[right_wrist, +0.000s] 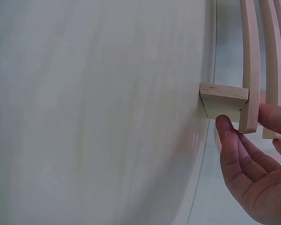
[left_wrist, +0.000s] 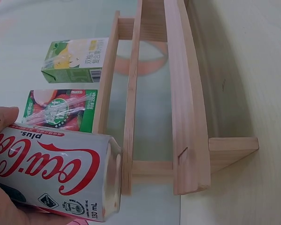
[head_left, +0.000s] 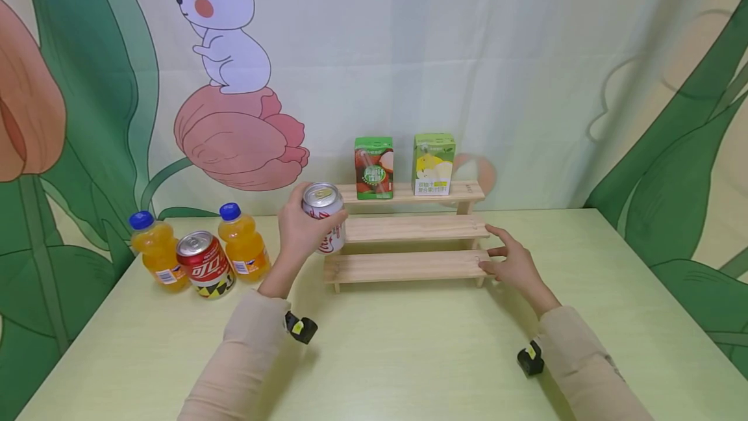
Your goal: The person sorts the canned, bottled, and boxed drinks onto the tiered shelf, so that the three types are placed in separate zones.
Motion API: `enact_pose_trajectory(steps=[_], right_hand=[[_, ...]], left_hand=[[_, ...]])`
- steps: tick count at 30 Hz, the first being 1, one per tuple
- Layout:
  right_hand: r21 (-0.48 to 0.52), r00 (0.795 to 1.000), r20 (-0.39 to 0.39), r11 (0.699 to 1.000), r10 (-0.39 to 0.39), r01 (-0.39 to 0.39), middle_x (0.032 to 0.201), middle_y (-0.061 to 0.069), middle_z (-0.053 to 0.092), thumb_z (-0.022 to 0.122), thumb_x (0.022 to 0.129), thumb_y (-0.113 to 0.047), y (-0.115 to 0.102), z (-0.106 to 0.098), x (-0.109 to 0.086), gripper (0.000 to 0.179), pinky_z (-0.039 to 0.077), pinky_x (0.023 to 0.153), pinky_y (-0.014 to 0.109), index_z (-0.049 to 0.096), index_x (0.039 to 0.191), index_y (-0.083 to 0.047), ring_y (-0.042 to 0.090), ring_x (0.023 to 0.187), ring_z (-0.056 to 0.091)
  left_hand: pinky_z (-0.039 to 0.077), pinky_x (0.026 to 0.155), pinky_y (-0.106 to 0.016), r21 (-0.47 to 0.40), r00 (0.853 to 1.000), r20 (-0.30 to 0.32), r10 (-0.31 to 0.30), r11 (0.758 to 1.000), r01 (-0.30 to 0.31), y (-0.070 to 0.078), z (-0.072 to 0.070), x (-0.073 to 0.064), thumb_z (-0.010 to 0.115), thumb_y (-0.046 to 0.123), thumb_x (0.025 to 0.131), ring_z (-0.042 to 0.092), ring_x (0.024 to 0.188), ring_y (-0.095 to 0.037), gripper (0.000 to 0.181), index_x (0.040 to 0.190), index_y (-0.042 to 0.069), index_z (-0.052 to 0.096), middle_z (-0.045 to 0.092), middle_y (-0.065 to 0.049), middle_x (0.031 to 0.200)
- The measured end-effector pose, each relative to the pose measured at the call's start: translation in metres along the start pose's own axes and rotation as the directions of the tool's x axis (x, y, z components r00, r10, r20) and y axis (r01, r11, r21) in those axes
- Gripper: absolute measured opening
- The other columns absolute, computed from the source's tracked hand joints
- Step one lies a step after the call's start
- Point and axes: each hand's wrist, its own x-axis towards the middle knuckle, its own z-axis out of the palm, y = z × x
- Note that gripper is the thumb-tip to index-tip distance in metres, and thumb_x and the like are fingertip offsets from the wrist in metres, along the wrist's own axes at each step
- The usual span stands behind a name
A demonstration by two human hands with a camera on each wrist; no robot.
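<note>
My left hand [head_left: 302, 229] grips a silver Coca-Cola can [head_left: 325, 216], thumb and fingers wrapped round its sides. The can is upright at the left end of a three-step wooden rack [head_left: 409, 266], and red lettering with "plus." shows on it in the left wrist view. At the rack's right end, my right hand [head_left: 517, 265] holds the end of the lowest step between thumb and fingers. On the top step stand a green and red juice box [head_left: 374, 171] and a green and yellow juice box [head_left: 434, 167].
Left on the pale green table [head_left: 409, 356] stand two orange drink bottles with blue caps, one outer [head_left: 158, 252] and one inner bottle [head_left: 244, 245]. A red cola can [head_left: 206, 265] stands between them. Behind the table hangs a printed curtain [head_left: 374, 51].
</note>
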Motion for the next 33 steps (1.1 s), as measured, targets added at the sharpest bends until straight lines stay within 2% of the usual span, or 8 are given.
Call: enact_pose_trajectory(steps=[12,23,33], right_hand=[[0.0,1.0,0.001,1.0,0.011,-0.011,0.111,0.037,0.051,0.063,0.081,0.001,0.001,0.0,0.001,0.071,0.053,0.056,0.035,0.026,0.142,-0.005,0.027,0.073,0.065],[-0.006,1.0,-0.002,1.0,0.008,-0.008,0.111,0.037,0.051,0.063,0.081,0.0,0.001,0.0,0.001,0.071,0.053,0.056,0.034,0.026,0.142,-0.005,0.029,0.075,0.065],[-0.005,1.0,0.0,1.0,0.001,-0.001,0.111,0.038,0.051,0.063,0.082,-0.001,0.001,0.0,0.0,0.071,0.054,0.057,0.036,0.026,0.142,-0.006,0.03,0.073,0.065]], left_hand=[[0.051,0.077,-0.04,0.011,0.999,-0.002,0.04,0.999,-0.04,0.002,0.004,0.002,0.079,0.021,0.069,0.059,0.089,-0.028,0.06,0.118,0.003,0.049,0.062,-0.014,0.104],[0.05,0.079,-0.04,0.034,0.999,0.011,0.03,0.999,-0.031,0.005,0.008,0.0,0.079,0.023,0.069,0.058,0.092,-0.028,0.063,0.12,0.003,0.048,0.06,-0.014,0.106],[0.049,0.079,-0.04,0.051,0.998,0.003,0.059,0.997,-0.059,0.006,0.01,-0.001,0.079,0.022,0.069,0.058,0.091,-0.027,0.06,0.118,0.003,0.049,0.061,-0.014,0.105]])
